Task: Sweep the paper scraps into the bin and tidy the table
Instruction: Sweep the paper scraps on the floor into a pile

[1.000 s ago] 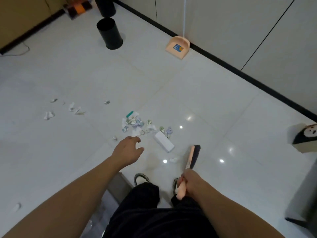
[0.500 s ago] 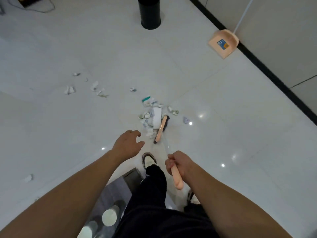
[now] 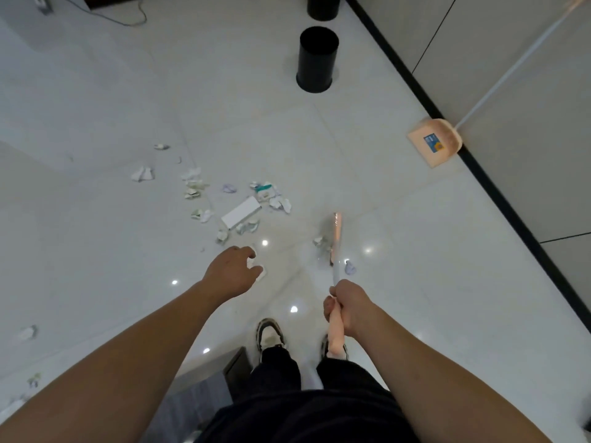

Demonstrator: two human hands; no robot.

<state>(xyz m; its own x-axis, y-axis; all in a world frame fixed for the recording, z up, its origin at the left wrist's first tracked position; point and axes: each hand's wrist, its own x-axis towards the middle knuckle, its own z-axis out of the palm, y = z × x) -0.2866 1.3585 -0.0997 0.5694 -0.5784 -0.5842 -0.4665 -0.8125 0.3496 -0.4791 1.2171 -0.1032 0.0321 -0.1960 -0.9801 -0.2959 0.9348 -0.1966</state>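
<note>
Scraps: the paper scraps (image 3: 204, 199) lie loose on the pale tiled floor (image 3: 96, 91), most in a scatter ahead and left of our feet, around a flat white box (image 3: 241, 212). A few strays sit beside the broom head, one by our left fingers, more far left near the frame edge.
Broom: the broom (image 3: 335, 251) points away from us, head low at the floor, right of the main scatter and apart from it. The head is blurred; we cannot tell whether the bristles touch the tiles.
Right hand: our right hand (image 3: 347, 308) is wrapped tight around the broom's peach grip, thumb side forward.
Left hand: our left hand (image 3: 232, 271) hangs free over the floor, fingers loosely curled, holding nothing; a scrap shows just past its fingertips.
Bin: the black bin (image 3: 316, 59) stands upright, well beyond the scatter, with a second dark bin at the top edge.
Dustpan: the peach dustpan (image 3: 435, 143) leans at the wall base to our right, well apart from the scraps.
Step in hand: we judge this as gathering, pulling scraps into one heap.
Next move: it calls for drawing the strays by the broom head leftward into the main scatter, then collecting the far-left pieces before the dustpan is fetched.
</note>
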